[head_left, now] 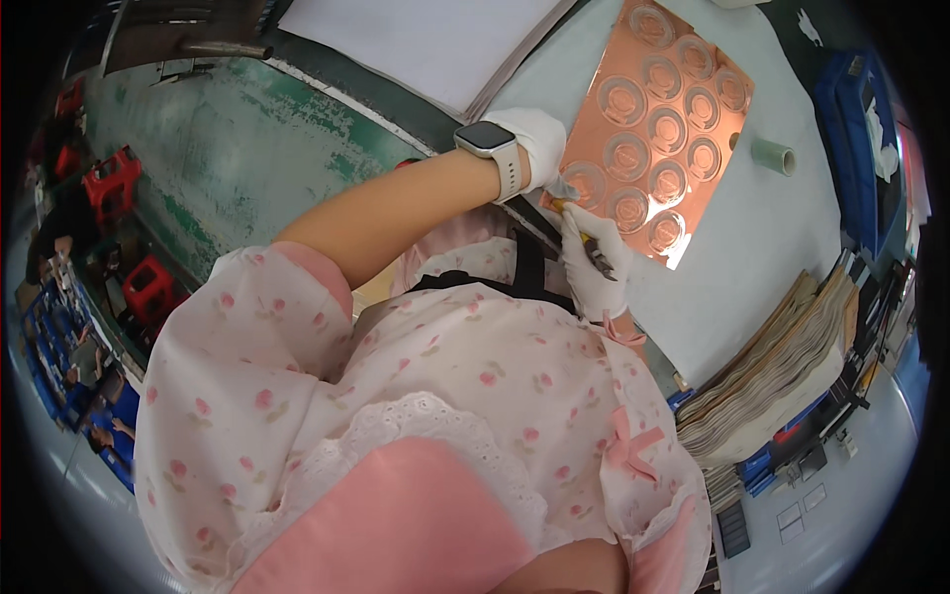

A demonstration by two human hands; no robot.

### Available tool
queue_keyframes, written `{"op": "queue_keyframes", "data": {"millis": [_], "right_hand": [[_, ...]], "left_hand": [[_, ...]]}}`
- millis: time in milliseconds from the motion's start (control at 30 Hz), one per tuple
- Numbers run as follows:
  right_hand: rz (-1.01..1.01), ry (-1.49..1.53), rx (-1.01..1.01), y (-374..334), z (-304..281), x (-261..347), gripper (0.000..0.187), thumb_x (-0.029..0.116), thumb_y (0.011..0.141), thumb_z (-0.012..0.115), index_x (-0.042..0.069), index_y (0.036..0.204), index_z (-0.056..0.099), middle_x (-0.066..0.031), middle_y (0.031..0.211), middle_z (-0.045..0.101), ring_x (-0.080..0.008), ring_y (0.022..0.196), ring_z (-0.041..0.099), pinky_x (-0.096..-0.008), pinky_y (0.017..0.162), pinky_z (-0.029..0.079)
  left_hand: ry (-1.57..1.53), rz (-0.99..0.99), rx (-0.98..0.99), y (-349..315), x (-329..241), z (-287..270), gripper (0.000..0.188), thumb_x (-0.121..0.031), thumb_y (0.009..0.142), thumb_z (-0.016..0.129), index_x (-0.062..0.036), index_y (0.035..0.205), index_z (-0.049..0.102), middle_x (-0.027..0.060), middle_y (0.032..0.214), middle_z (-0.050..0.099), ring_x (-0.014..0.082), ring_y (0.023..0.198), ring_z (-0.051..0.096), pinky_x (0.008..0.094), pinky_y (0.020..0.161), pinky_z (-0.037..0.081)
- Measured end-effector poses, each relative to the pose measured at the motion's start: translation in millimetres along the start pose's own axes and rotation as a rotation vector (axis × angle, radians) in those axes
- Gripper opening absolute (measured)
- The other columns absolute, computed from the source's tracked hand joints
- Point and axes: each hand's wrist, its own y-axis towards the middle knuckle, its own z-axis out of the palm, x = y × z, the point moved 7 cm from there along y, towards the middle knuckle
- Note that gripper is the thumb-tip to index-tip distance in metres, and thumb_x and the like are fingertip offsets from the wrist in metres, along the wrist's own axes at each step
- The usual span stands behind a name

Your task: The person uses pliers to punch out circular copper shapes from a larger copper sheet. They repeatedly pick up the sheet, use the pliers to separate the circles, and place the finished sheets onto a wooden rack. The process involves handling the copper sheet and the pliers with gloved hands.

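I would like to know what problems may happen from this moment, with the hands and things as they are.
The small yellow and dark tool in the right hand is close to the left hand; a slip might catch the glove.
The same tool is beside the copper-coloured sheet, so its shiny surface might get scratched.
The green tube near the sheet might roll if bumped.

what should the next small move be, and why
Perhaps steady the copper-coloured sheet with the left hand: that hand is at the sheet's left edge, while the right hand holds a yellow-and-dark tool close to its nearest-left corner.
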Motion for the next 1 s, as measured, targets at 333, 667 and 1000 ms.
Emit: {"op": "queue_keyframes", "data": {"millis": [333, 667, 1000], "right_hand": [[0.166, 0.229, 0.031, 2, 7, -18, 0.017, -0.004, 0.086, 0.060, 0.000, 0.103, 0.062, -0.0030, 0.082, 0.064, -0.0012, 0.059, 0.051, -0.0165, 0.051, 0.040], [0.234, 0.204, 0.016, 2, 5, 0, 0.017, -0.003, 0.085, 0.061, 0.003, 0.101, 0.063, -0.0003, 0.077, 0.062, -0.0011, 0.056, 0.050, -0.0166, 0.049, 0.040], [0.249, 0.134, 0.005, -3, 3, 8, 0.015, -0.002, 0.086, 0.060, 0.002, 0.100, 0.063, -0.0003, 0.078, 0.060, -0.0023, 0.058, 0.049, -0.0178, 0.050, 0.040]], "left_hand": [[-0.014, 0.010, -0.029, 4, 3, 4, 0.058, -0.056, 0.065, 0.074, -0.0001, 0.076, 0.068, 0.0189, 0.074, 0.065, 0.0347, 0.070, 0.064, 0.0413, 0.067, 0.050], [-0.016, -0.006, -0.001, 5, 5, 5, 0.055, -0.056, 0.065, 0.074, -0.0027, 0.079, 0.070, 0.0166, 0.077, 0.066, 0.0333, 0.073, 0.064, 0.0414, 0.069, 0.050], [-0.015, -0.019, 0.002, 0, 4, 2, 0.057, -0.056, 0.065, 0.074, -0.0017, 0.081, 0.070, 0.0165, 0.078, 0.067, 0.0329, 0.072, 0.065, 0.0405, 0.069, 0.051]]}}
